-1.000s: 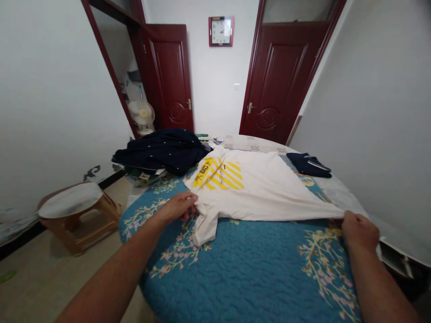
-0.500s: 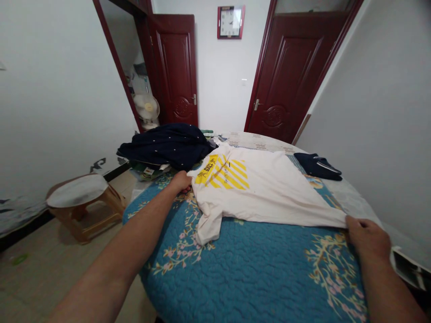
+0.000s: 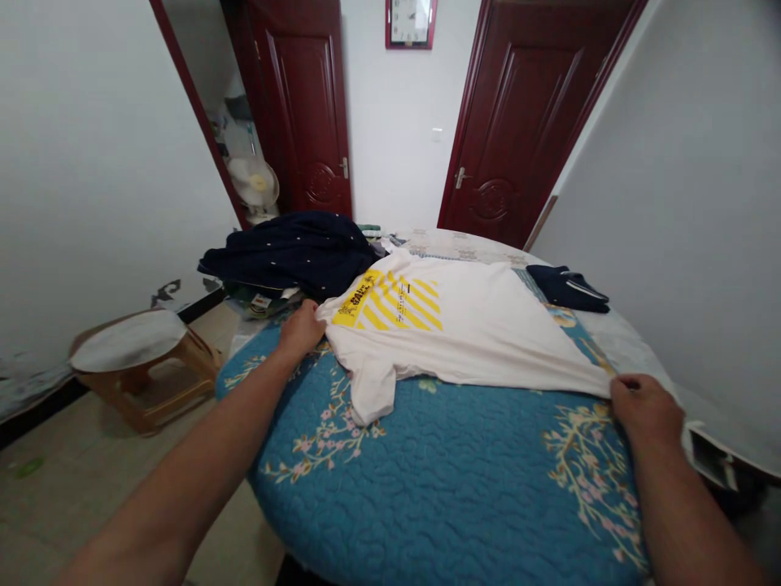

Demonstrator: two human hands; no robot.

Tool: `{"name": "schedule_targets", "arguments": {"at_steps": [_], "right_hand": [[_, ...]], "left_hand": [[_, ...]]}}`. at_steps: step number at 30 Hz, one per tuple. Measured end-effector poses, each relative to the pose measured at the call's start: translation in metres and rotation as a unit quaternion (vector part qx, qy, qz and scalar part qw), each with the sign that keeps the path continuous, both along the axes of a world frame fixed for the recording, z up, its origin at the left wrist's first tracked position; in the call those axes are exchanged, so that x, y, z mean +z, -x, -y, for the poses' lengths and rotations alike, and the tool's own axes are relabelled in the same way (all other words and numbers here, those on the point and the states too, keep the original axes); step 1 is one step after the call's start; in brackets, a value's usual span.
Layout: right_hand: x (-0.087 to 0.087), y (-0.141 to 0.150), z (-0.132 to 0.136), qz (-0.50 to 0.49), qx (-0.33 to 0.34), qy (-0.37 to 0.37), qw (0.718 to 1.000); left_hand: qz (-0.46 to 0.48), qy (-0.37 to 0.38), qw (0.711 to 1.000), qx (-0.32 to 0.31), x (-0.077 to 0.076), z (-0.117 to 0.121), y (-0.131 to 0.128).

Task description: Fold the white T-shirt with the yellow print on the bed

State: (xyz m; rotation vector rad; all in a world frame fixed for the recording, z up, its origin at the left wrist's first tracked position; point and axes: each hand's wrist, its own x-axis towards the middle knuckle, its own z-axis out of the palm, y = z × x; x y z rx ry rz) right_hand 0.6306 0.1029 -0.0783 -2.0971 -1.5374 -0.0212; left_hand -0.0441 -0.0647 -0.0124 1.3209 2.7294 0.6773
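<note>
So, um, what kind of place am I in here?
Most likely a room in a home: there's a clock on the wall, a low stool on the floor, and a white shirt spread over a floral cover.

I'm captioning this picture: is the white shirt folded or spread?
Spread: the white shirt lies open across the blue cover, stretched between the left hand and right hand.

Matt cloth shirt (image 3: pixel 482 325); rough quilted cover (image 3: pixel 464 464).
</note>
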Motion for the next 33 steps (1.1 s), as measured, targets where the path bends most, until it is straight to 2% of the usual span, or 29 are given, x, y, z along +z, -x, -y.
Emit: {"name": "schedule_targets", "arguments": {"at_steps": [3,4,6,8,10,12,14,16,21,26,33], "right_hand": [[0.002,0.005,0.001,0.044,0.02,0.006,0.999],[0.003,0.006,0.001,0.056,0.027,0.005,0.998],[0.004,0.009,0.001,0.076,0.041,0.002,0.996],[0.004,0.011,0.0,0.085,0.047,0.0,0.995],[0.004,0.012,0.0,0.084,0.049,-0.011,0.995],[0.003,0.013,0.001,0.077,0.049,-0.031,0.995],[0.003,0.013,0.003,0.064,0.051,-0.054,0.995],[0.003,0.013,0.005,0.046,0.051,-0.073,0.995],[0.006,0.014,0.007,0.022,0.065,-0.066,0.995],[0.007,0.016,0.009,0.033,0.071,-0.051,0.996],[0.009,0.011,0.011,0.104,0.069,-0.014,0.992]], "left_hand": [[0.038,-0.049,0.99,-0.13,0.009,0.028,-0.029],[0.079,-0.058,0.977,-0.19,0.012,0.04,-0.041],[0.19,-0.056,0.934,-0.298,0.018,0.063,-0.065],[0.244,-0.041,0.899,-0.36,0.021,0.081,-0.089],[0.231,-0.031,0.89,-0.392,0.018,0.091,-0.107],[0.193,-0.022,0.892,-0.408,0.015,0.095,-0.115],[0.171,-0.007,0.892,-0.419,0.015,0.095,-0.111],[0.183,0.032,0.883,-0.43,0.022,0.096,-0.095],[0.254,0.208,0.841,-0.431,0.042,0.094,-0.05],[0.288,0.211,0.837,-0.414,0.043,0.089,-0.051],[0.305,0.248,0.819,-0.418,0.039,0.088,-0.052]]}}
